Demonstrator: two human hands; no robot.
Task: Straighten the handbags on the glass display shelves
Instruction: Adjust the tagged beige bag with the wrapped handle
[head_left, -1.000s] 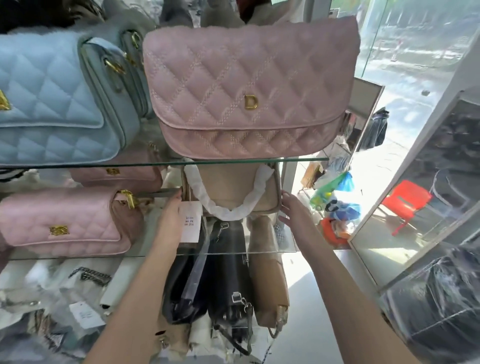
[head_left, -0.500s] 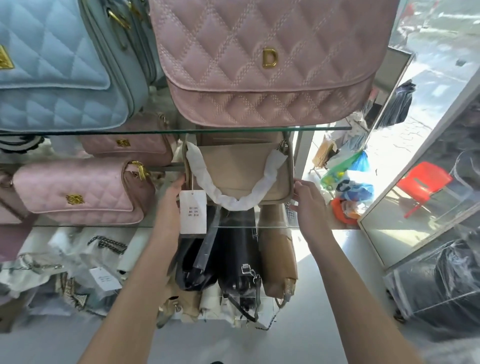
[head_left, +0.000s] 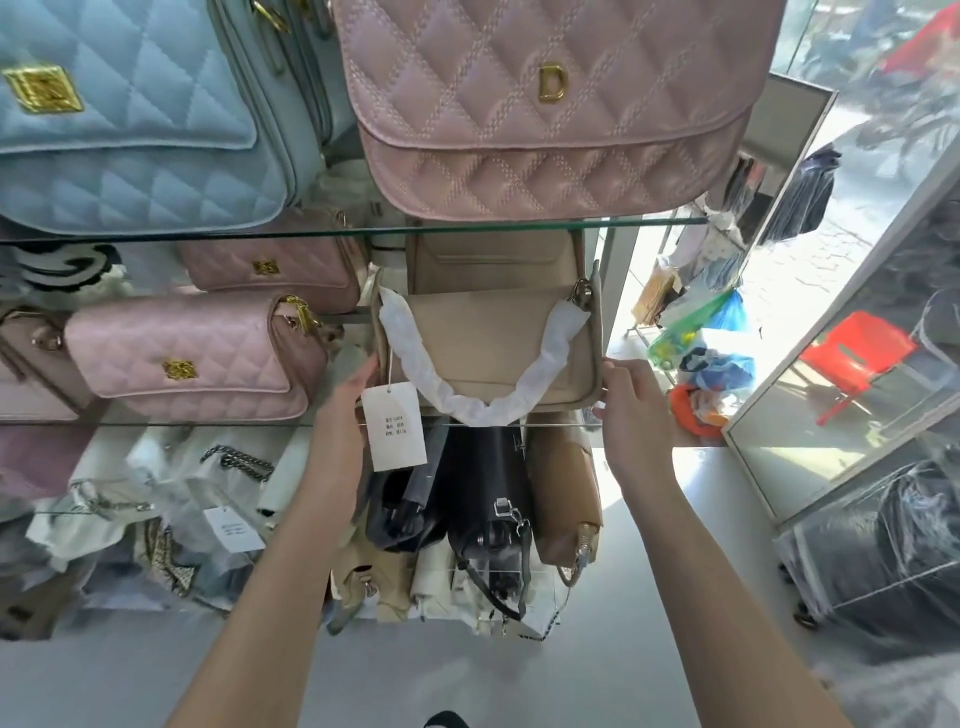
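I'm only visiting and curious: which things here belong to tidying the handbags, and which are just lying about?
Job: beige bag, left hand touching it, right hand gripping it, glass shelf, pink D bag, blue bag.
Lying about: red chair, plastic bags, wrapped black bundle.

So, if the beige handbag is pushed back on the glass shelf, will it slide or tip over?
The beige handbag probably slides easily, since the glass shelf looks smooth. It seems fairly stiff: it stands upright, keeping its shape. The paper-wrapped strap and tag hang loose, so they may swing.
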